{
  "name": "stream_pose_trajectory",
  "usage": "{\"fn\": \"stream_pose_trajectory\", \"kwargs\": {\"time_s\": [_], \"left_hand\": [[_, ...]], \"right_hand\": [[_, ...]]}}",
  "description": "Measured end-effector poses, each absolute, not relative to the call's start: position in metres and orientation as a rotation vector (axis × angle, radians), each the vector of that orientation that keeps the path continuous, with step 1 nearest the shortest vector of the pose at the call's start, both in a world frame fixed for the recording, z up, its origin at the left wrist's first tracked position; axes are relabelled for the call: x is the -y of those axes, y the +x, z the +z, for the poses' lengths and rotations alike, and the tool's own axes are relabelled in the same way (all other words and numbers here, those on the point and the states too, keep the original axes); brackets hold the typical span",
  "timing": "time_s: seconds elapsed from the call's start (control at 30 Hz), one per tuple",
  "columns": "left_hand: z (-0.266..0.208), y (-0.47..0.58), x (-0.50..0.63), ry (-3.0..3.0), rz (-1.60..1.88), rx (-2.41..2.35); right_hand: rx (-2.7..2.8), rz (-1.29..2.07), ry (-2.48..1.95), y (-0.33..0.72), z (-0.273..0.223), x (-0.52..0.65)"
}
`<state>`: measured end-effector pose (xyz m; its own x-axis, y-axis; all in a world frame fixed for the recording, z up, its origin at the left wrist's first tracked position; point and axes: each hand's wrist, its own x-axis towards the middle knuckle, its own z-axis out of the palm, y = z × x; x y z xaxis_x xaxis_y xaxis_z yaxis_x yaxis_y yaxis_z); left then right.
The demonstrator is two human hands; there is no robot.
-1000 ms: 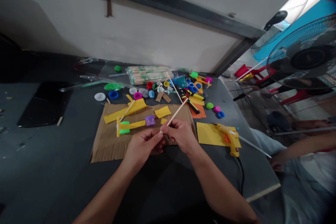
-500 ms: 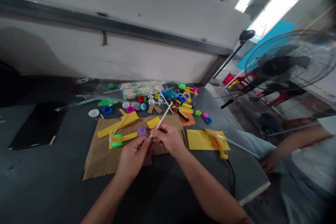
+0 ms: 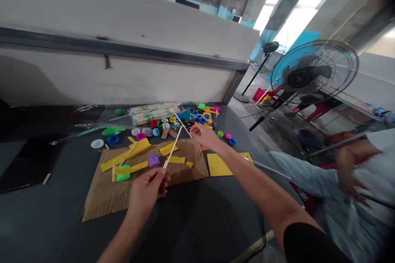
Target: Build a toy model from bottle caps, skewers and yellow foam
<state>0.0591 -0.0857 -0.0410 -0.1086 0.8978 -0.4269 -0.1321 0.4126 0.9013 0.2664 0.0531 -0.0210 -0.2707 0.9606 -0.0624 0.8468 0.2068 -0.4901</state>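
My left hand [image 3: 151, 185] pinches the lower end of a thin wooden chopstick [image 3: 174, 146], which points up and away over the cardboard sheet [image 3: 101, 195]. My right hand [image 3: 200, 133] reaches past the cardboard to the small parts behind it, its fingers bent and closed where the pliers lay. What they grip is mostly hidden. Another thin stick [image 3: 182, 122] slants beside its fingertips. On the cardboard lie yellow strips [image 3: 138, 146], a bright green cap [image 3: 123, 172] joined to a strip, and a purple cap [image 3: 153, 160].
Behind are bottle caps [image 3: 141, 136] and a plastic-wrapped chopstick bundle [image 3: 154, 113]. A black phone-like slab [image 3: 31, 164] lies left. My right forearm partly covers a yellow card [image 3: 217, 164] and hides most of the glue gun. A seated person [image 3: 348, 172] and fan [image 3: 314, 68] are at right.
My right hand has left the chopstick and moved forward to the parts behind the cardboard. My left hand still holds the chopstick. The view has shifted, and the other person's hand has moved.
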Motion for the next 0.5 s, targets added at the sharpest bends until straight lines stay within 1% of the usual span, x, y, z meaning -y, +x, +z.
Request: {"fn": "stream_pose_trajectory", "kwargs": {"time_s": [0.1, 0.3, 0.5], "left_hand": [[-0.044, 0.063, 0.088, 0.709, 1.082, -1.396], [-0.052, 0.064, 0.084, 0.680, 1.175, -1.334], [-0.056, 0.053, 0.087, 0.686, 1.194, -1.306]], "right_hand": [[2.365, 0.389, -1.846, 0.297, -0.022, -0.086], [2.605, 0.271, -1.910, 0.302, -0.034, -0.107], [2.588, 0.141, -1.960, 0.284, -0.033, -0.099]]}}
